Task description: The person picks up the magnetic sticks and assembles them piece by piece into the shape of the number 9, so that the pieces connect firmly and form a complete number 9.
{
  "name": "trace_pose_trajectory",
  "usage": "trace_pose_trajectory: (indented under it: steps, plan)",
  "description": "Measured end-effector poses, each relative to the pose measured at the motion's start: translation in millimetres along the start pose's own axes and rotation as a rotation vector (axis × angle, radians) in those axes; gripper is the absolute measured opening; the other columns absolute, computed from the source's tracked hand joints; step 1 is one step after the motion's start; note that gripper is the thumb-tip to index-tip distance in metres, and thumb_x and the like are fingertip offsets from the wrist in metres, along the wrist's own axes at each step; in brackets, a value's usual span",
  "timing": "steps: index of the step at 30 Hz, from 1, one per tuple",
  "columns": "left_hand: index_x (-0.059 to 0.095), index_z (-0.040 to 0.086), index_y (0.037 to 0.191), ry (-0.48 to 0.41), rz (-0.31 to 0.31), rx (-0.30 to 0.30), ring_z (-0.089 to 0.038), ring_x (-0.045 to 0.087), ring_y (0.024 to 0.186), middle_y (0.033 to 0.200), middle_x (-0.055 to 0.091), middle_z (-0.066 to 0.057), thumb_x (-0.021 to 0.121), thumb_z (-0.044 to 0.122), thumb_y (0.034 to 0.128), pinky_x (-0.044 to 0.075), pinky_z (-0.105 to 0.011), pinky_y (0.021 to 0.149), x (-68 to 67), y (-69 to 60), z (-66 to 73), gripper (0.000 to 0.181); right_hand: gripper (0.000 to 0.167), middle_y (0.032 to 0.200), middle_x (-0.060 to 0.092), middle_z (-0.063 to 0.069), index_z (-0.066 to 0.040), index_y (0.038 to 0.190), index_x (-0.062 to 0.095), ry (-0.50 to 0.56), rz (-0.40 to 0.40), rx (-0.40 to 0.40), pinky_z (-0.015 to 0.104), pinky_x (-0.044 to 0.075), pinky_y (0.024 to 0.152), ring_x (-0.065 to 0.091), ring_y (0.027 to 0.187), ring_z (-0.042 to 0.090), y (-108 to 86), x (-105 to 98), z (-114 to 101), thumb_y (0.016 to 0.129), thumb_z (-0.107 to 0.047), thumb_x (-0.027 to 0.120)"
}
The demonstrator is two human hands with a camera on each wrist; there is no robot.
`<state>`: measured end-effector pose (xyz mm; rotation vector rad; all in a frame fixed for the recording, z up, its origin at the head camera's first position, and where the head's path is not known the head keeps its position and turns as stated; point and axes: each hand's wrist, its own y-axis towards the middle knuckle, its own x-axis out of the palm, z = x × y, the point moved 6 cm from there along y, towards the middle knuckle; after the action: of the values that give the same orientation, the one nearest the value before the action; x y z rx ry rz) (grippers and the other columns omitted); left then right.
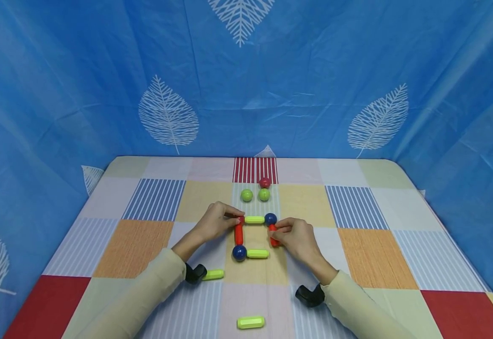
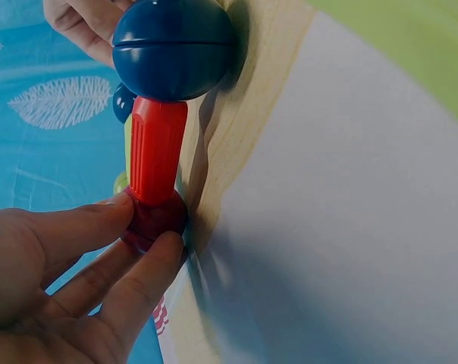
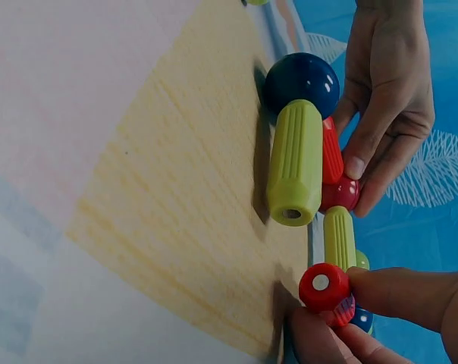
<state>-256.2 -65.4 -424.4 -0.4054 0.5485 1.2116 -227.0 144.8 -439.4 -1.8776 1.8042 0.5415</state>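
Observation:
Between its thumb and fingers, my left hand point(image 1: 218, 221) pinches a red ball point(image 2: 157, 220) at the far left corner of a figure of rods and balls. From that ball a red rod point(image 1: 239, 234) runs to a blue ball point(image 1: 239, 253), which bears a yellow-green rod point(image 3: 296, 163) with a free end. Another yellow-green rod point(image 1: 254, 220) joins the red ball to a second blue ball point(image 1: 270, 219). My right hand point(image 1: 298, 238) pinches a red rod point(image 1: 274, 235) that meets this second blue ball; its bare end shows a metal disc in the right wrist view.
Two green balls point(image 1: 246, 195) and a red ball point(image 1: 265, 182) lie beyond the figure. One loose yellow-green rod point(image 1: 250, 322) is near the front; another rod point(image 1: 213, 275) lies by the left wrist's black camera point(image 1: 195, 273). A patchwork cloth point(image 1: 140, 249) covers the table.

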Motion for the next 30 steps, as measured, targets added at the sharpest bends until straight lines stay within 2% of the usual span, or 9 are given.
trace_pose_trajectory:
  steps: [8,18,30]
  plan:
    - [0.075,-0.001,0.108,0.005,-0.005,0.001,-0.023,0.067,0.102,0.103,0.074,-0.009,0.068,-0.004,0.0880,0.054,-0.037,0.089,-0.1,-0.3,0.9,0.021,0.019,0.074,0.071,0.001,-0.003,0.092,0.072,0.050,-0.009,0.042,0.024,0.051,0.058,0.067,0.065,0.011,-0.2,2.7,2.1,0.078,-0.013,0.080]
    - [0.075,-0.001,0.108,0.007,-0.007,-0.004,-0.023,0.067,0.102,0.103,0.074,-0.008,0.069,-0.004,0.0881,0.054,-0.037,0.089,-0.2,0.2,1.3,0.021,0.018,0.075,0.070,0.005,0.000,0.091,0.069,0.165,-0.030,0.091,0.027,0.057,0.059,0.070,0.065,0.016,0.5,5.7,3.4,0.078,-0.005,0.080]
    - [0.074,-0.001,0.108,0.019,-0.020,0.010,-0.024,0.067,0.102,0.104,0.074,-0.010,0.068,-0.005,0.0884,0.054,-0.036,0.088,-1.7,1.2,4.0,0.021,0.017,0.075,0.070,0.006,0.001,0.091,0.069,0.180,-0.040,0.100,0.028,0.058,0.060,0.070,0.066,0.017,1.7,5.9,3.1,0.078,-0.002,0.079]
